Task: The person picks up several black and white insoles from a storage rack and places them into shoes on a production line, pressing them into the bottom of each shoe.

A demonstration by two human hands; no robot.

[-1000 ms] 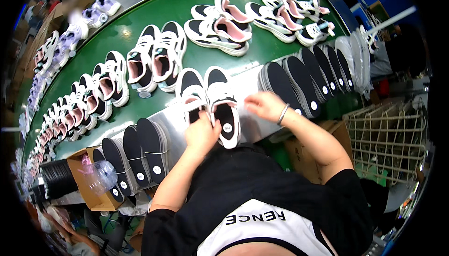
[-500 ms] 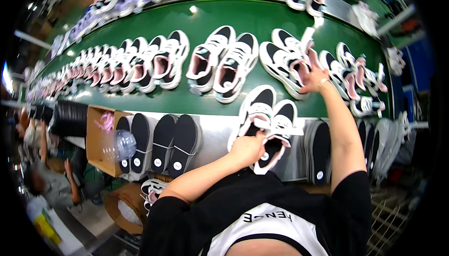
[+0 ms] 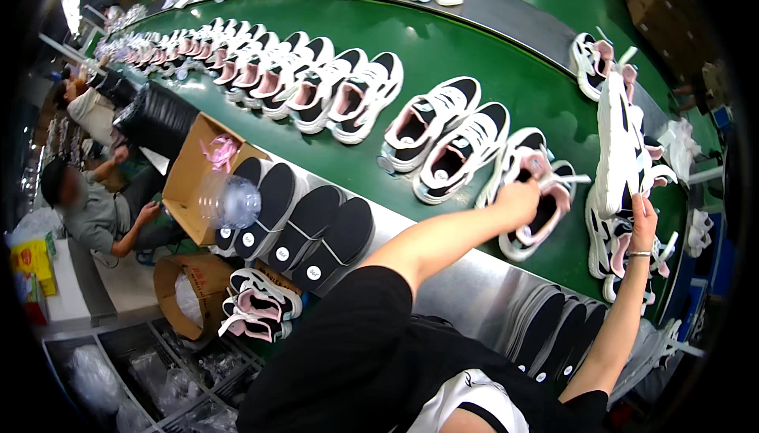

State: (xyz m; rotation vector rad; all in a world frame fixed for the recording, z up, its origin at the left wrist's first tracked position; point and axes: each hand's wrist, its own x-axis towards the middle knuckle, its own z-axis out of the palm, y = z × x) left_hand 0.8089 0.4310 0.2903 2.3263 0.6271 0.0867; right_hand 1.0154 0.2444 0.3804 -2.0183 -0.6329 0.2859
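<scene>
My left hand [image 3: 518, 202] is closed at the opening of a black-and-white sneaker [image 3: 518, 245] with pink lining, on the green conveyor belt. Its mate [image 3: 506, 160] sits against it on the far side. White strips stick out of this pair. Farther right, my right hand [image 3: 644, 226] grips one end of a raised sneaker [image 3: 613, 148], whose white sole edge faces me. Below that, several similar sneakers [image 3: 601, 235] crowd the belt's right end. Another laced pair [image 3: 451, 140] stands left of my left hand.
A long row of sneakers [image 3: 348, 97] runs far left. Bundled black insoles [image 3: 340, 239] and more insole stacks [image 3: 545, 326] line the metal ledge [image 3: 458, 291]. A cardboard box [image 3: 186, 176] holds a clear plastic bottle [image 3: 229, 200]. Another person [image 3: 103, 204] sits at left.
The view has turned. The pair at my left hand has moved from the metal ledge onto the belt. My right hand, earlier spread at a pair, now holds a sneaker up.
</scene>
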